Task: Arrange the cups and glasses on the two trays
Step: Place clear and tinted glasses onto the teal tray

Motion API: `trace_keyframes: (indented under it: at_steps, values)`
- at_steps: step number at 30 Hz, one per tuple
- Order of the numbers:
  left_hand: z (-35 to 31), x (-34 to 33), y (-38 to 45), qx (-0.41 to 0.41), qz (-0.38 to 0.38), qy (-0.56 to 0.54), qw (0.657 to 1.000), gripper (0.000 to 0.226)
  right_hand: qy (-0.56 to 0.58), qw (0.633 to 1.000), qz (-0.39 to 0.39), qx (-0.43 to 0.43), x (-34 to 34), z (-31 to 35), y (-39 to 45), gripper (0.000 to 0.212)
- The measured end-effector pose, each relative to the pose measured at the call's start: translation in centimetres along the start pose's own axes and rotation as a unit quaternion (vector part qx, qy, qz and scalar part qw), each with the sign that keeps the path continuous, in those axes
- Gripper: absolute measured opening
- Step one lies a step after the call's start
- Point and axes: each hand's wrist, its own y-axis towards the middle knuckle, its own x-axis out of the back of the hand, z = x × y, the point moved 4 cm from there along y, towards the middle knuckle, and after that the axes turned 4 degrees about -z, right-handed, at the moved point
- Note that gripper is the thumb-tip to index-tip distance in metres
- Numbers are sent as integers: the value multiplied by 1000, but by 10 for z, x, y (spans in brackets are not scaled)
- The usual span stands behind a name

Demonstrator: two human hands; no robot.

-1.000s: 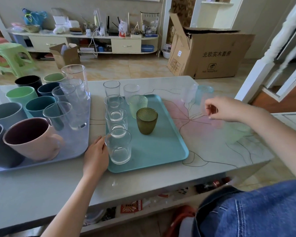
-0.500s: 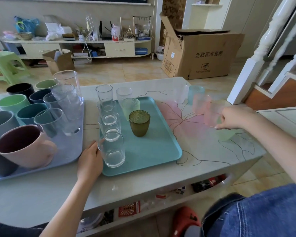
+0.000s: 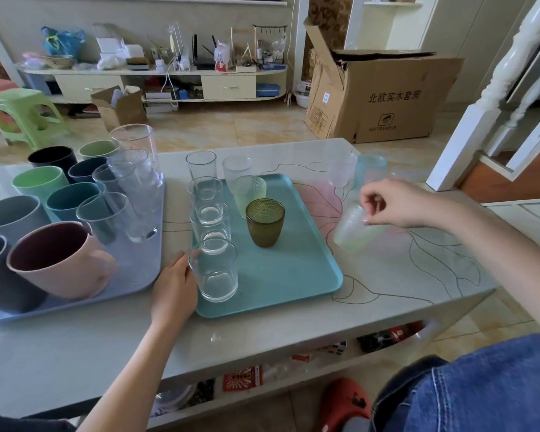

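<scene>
A teal tray lies mid-table with a column of clear glasses, a pale green glass and a dark olive glass. My left hand rests against the tray's near-left edge, touching the nearest clear glass. My right hand holds a pale green textured glass tilted just above the table, right of the tray. A lavender tray at the left carries coloured cups, a pink mug and several clear glasses.
A pink glass and a blue glass stand on the table's far right. Two clear glasses stand behind the teal tray. A cardboard box, a white stair post and a green stool surround the table.
My right hand reached to the glasses at the far right, closed on the pale green one and lifted it toward the teal tray, tilted. My left hand stayed at the tray's edge.
</scene>
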Motion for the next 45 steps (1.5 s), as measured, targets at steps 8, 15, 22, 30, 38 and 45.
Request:
trace_keyframes:
  at_steps: [8, 15, 22, 30, 38, 45]
  values:
    - [-1, 1, -1, -8, -5, -8, 1000, 26, 1, 978, 63, 197, -10, 126, -6, 32]
    - [-3, 2, -1, -13, -2, -13, 1000, 30, -103, 957, 118, 245, -48, 156, -5, 19]
    - [2, -1, 2, 7, 23, -5, 1000, 36, -100, 947, 178, 249, -73, 149, -4, 22]
    - [-4, 1, 1, -25, -2, -28, 999, 31, 2, 952, 207, 225, -69, 148, -5, 25]
    - [5, 3, 11, 20, -50, -75, 996, 35, 10, 996, -87, -23, 25, 20, 46, 22]
    - [-20, 3, 31, -76, 21, -75, 994, 40, -67, 964, 42, -254, 14, -100, 35, 34]
